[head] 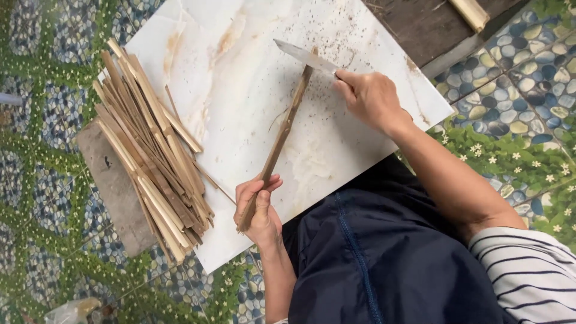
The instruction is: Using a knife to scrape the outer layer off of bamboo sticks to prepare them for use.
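Left hand (pixel 259 207) gripping long brown bamboo strip (pixel 282 133); right hand (pixel 371 97) clamping grey metal knife blade (pixel 305 57) against strip's far end.

One knife (pixel 306 58), one held bamboo strip (pixel 279 141), one white tile (pixel 240 78), two hands are counted; piled strips (pixel 153 156) uncountable.

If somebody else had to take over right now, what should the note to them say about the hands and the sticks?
Left hand: gripping the near end of a long bamboo strip, which lies slanted across the white marbled board.
Right hand: holding a knife, its blade set at the strip's far end.
Pile of bamboo strips: lies at the board's left edge, partly over a grey slab. Another bamboo piece rests on the dark plank at top right.
Done: many strips are already piled.
Left: the strip in hand looks whole; the blade is only at its tip.
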